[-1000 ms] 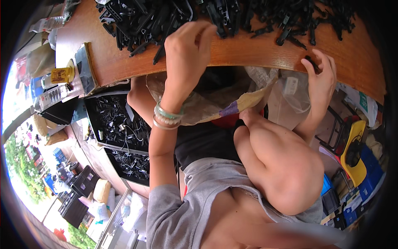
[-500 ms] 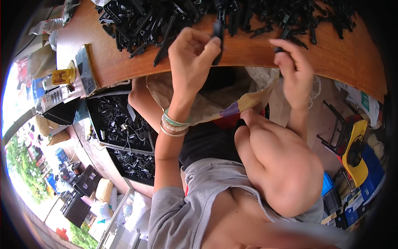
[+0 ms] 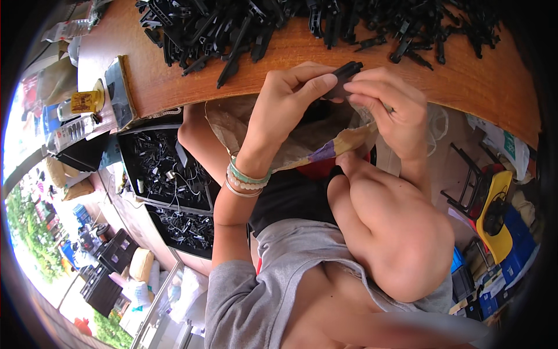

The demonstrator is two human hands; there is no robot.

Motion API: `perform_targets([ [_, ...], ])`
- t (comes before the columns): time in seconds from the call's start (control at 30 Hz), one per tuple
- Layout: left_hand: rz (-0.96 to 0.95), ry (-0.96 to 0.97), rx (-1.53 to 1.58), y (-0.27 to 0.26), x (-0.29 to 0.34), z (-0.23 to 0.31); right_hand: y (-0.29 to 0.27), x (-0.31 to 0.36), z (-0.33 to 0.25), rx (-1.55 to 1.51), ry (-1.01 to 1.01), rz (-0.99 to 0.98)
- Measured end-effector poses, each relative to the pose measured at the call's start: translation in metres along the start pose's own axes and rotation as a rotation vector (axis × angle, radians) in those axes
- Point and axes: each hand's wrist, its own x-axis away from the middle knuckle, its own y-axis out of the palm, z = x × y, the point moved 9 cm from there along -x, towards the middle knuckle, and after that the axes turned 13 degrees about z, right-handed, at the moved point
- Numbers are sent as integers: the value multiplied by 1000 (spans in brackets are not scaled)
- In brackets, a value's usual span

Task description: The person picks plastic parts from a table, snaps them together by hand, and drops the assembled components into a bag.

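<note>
My left hand (image 3: pixel 285 102) holds a long, narrow black plastic part (image 3: pixel 344 80) between thumb and fingers, tilted up to the right just off the table's near edge. The fingertips of my right hand (image 3: pixel 398 107) are pinched together against the right side of this part. Whatever sits inside that pinch is hidden by the fingers. Beyond my hands, a heap of black plastic parts (image 3: pixel 203 38) lies on the wooden table (image 3: pixel 482 96), and a looser heap of small black pieces (image 3: pixel 407 32) spreads to its right.
Below my hands an open sack (image 3: pixel 285 156) gapes between my legs and the table edge. Black trays (image 3: pixel 212 192) of small dark parts stand at the left. A dark flat case (image 3: pixel 120 93) and a yellow container (image 3: pixel 84 102) are at the table's left; a yellow chair (image 3: pixel 494 218) stands right.
My hands have come together: the right moved left to meet the black plastic part, and the left moved slightly right and down. The part has turned from upright to slanting.
</note>
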Motion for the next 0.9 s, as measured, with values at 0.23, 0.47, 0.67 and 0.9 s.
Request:
perform_targets([
  [0.23,27,491,-466,13,21,33,-11,4,-3,33,-26,108],
  [0.47,9,735,-565,18,35,51,-5,8,2,31,48,53],
  [0.67,8,735,-540,17,32,51,-5,10,4,80,34,69],
  [0.9,-152,582,-677,-1,23,37,3,7,8,-53,7,-64],
])
